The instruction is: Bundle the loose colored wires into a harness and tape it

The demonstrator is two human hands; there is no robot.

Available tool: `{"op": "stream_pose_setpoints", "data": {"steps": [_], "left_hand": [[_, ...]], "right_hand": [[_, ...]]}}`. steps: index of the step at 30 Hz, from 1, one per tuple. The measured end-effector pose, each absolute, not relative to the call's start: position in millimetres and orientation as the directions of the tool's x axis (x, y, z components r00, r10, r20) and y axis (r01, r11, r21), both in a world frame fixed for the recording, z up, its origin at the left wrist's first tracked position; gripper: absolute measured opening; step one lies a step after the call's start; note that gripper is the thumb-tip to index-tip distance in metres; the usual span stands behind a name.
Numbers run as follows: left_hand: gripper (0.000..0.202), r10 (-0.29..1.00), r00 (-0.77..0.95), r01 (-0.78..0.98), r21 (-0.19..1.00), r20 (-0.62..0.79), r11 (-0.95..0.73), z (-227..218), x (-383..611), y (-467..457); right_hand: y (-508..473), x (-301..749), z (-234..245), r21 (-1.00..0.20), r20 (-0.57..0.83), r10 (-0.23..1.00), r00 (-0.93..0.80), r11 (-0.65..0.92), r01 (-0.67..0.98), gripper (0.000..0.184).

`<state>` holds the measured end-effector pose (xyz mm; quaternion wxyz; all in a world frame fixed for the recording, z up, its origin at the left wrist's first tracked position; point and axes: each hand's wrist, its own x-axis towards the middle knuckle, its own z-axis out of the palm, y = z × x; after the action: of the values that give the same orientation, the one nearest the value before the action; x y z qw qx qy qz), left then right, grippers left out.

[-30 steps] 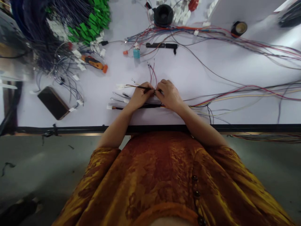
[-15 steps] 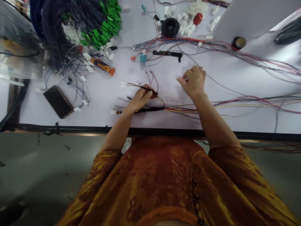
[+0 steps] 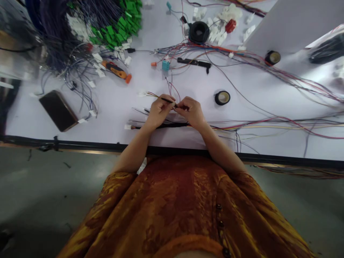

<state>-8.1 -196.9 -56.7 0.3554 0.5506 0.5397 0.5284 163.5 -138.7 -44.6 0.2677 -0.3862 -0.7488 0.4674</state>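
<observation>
Blk-sleeved wire branch (image 3: pixel 167 100) is pinched between thumb and fingers of L hand (image 3: pixel 160 109), w/ white conn. (image 3: pixel 142 94) pointing left. Rt end of same branch is pinched by R hand (image 3: pixel 191 110), fingertips of both hands nearly touching; whether a tape end is also held can't be told. Red wire (image 3: pixel 176 89) is extended past the fingertips, away from the body. Main harness (image 3: pixel 172 125) is laid below the branch, partly under the wrists, w/ white plug (image 3: pixel 128 127) at left end. Change: R hand, held apart half a sec. ago, is now back at the branch; blk tape roll (image 3: pixel 222 97) is seen on tabletop (image 3: pixel 199 83) where that hand was. Judged: roll is set aside, both hands are freed for close finger work. Farther out, teal conn. (image 3: pixel 166 65) and orange-handled cutter (image 3: pixel 116 71) are left untouched.
</observation>
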Motion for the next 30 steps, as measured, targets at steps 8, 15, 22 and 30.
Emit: {"op": "stream_pose_setpoints", "data": {"steps": [8,15,22,30], "left_hand": [[0.018,0.972,-0.221,-0.015,0.996,0.085,-0.09,-55,-10,-199],[0.028,0.941,-0.254,0.339,0.932,0.224,-0.131,-64,-26,-203],[0.015,0.967,0.007,0.794,0.586,0.255,-0.16,-70,-23,-241],[0.028,0.986,0.089,0.906,0.4,0.138,-0.138,-60,-15,-250]], "right_hand": [[-152,156,-47,-0.815,0.223,0.84,-0.494,0.438,0.378,0.022],[-146,161,-57,-0.766,0.083,0.867,-0.491,0.371,0.526,0.026],[-138,161,-48,-0.54,-0.059,0.851,-0.523,0.413,0.733,0.011],[-131,146,-40,-0.429,-0.136,0.909,-0.394,0.304,0.851,0.019]]}}
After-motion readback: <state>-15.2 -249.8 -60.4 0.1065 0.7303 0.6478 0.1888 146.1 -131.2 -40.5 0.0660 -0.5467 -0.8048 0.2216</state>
